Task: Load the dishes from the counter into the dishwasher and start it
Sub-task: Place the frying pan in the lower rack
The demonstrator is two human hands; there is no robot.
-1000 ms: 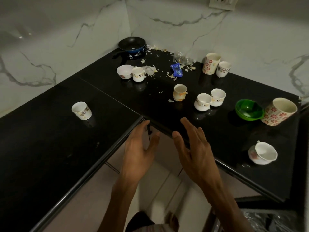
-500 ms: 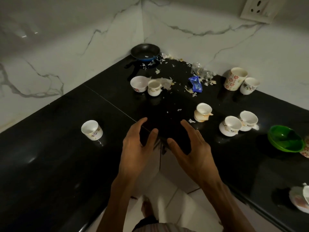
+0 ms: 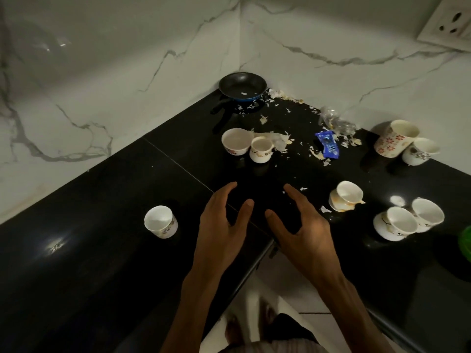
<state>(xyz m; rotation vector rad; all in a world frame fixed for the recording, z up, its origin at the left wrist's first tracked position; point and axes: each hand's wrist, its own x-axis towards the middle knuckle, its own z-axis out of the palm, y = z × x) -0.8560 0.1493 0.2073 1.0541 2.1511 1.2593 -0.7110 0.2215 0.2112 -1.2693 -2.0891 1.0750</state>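
Both hands are out over the inner corner of the black L-shaped counter (image 3: 84, 250); left hand (image 3: 219, 225) and right hand (image 3: 303, 228) are spread wide, fingers relaxed and apart, palms turned toward each other, holding nothing; can't tell if they touch the stone or just hang above it.

Dishes are scattered all round them. At 9 o'clock from the left hand sits a lone small floral cup (image 3: 161, 221), well apart from the rest; at 12 o'clock a white bowl (image 3: 235, 141) with a small cup (image 3: 261, 149) touching its right side; further back at 12, tucked in the wall corner, a little black frying pan (image 3: 242, 86) with a blue outside. At 2 o'clock from the right hand is a stained cup on a saucer (image 3: 346, 197), tilted; at 3 o'clock two more cups (image 3: 410, 221) side by side, the nearer one on a saucer. Far back at 2 o'clock a tall floral mug (image 3: 396, 138) leans beside a shorter cup (image 3: 420, 151).

Other junk: blue snack wrapper (image 3: 327, 144), crumpled clear plastic (image 3: 334, 121), pale peel scraps (image 3: 280, 141) strewn about; green bowl (image 3: 465, 243) cut off at the right edge; wall socket (image 3: 448, 24) top right.
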